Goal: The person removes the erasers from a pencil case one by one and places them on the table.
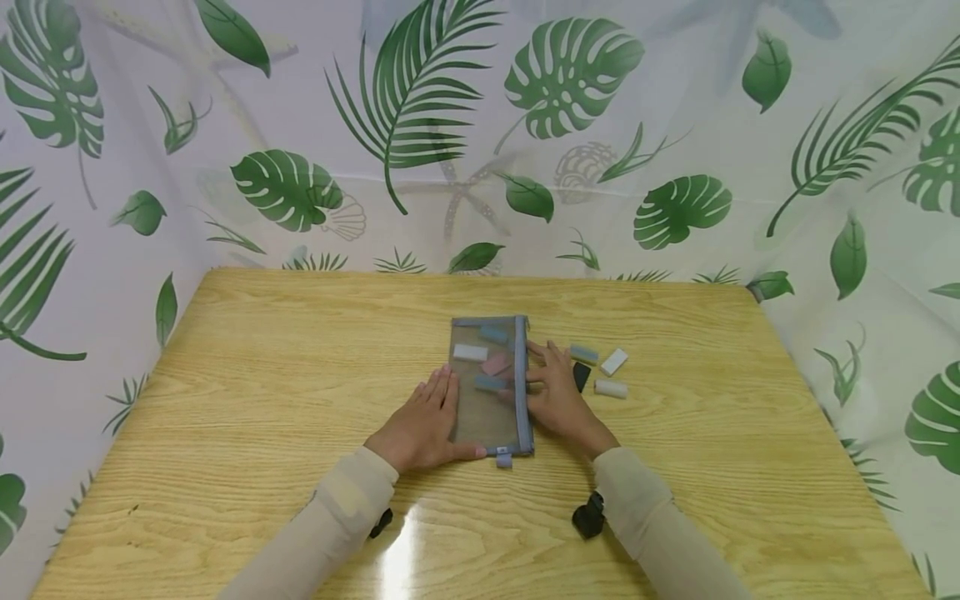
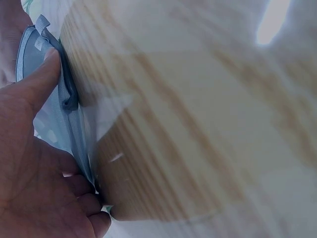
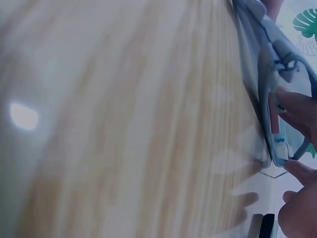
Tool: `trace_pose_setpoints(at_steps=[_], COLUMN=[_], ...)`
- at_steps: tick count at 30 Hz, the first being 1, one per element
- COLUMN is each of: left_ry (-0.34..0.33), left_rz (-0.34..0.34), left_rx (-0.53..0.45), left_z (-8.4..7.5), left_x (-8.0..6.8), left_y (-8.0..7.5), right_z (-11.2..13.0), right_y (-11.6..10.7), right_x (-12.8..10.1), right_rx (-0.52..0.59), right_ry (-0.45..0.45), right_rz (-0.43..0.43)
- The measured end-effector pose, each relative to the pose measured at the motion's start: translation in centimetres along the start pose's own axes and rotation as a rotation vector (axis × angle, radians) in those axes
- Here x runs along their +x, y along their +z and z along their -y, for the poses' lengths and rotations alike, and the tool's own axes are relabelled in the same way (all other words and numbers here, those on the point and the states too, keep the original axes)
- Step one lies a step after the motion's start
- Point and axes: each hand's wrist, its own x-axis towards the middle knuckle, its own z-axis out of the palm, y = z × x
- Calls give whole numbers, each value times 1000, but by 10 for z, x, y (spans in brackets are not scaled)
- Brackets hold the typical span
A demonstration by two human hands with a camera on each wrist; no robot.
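A see-through mesh pouch (image 1: 480, 408) with a blue zip edge lies flat mid-table, several small erasers inside, among them a pink eraser (image 1: 495, 364). My left hand (image 1: 429, 417) rests flat on its left edge, fingers straight; in the left wrist view its thumb (image 2: 42, 79) presses the pouch's blue edge (image 2: 67, 94). My right hand (image 1: 546, 385) lies along the zip side, and in the right wrist view its fingers (image 3: 297, 106) and thumb pinch the pouch rim (image 3: 277, 148). What lies between them inside the rim is blurred.
Just right of my right hand lie loose erasers: a blue-grey one (image 1: 583, 353), a white block (image 1: 613, 361), a black one (image 1: 581, 375) and a white roll (image 1: 611, 387). A leaf-print curtain (image 1: 480, 150) walls the wooden table (image 1: 262, 392) on three sides.
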Motion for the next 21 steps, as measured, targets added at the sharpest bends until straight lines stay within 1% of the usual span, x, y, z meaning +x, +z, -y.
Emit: trace_pose_setpoints(at_steps=[13, 21], left_ry=[1, -4], left_rz=[3, 6], left_rx=[-6, -22], left_z=[-2, -2], left_x=[0, 0], left_y=[-1, -1], right_z=[-8, -10], right_y=[-15, -22], right_x=[-10, -15], right_rx=[-27, 14], right_ry=[8, 24], right_rz=[7, 19])
